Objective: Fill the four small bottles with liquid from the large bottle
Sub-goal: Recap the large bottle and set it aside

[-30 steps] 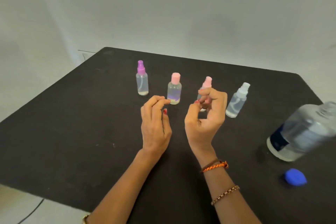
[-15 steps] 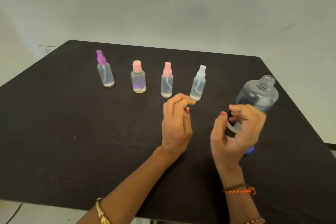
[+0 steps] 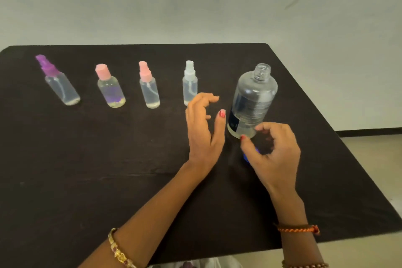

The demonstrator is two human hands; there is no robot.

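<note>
Several small clear bottles stand in a row on the black table: a purple-topped spray bottle, a pink-capped bottle, a pink-topped spray bottle and a white-topped spray bottle. All have their tops on. The large clear bottle stands uncapped to their right. My left hand hovers open just left of the large bottle, in front of the white-topped bottle. My right hand curls over a blue cap by the large bottle's base; whether it grips the cap is unclear.
A plain pale wall runs behind the table. The table's right edge slants down close to my right arm, with pale floor beyond. Bracelets circle both wrists.
The view has swung right. Both hands have moved right toward the large bottle; my left hand has spread open and my right hand has dropped over the blue cap.
</note>
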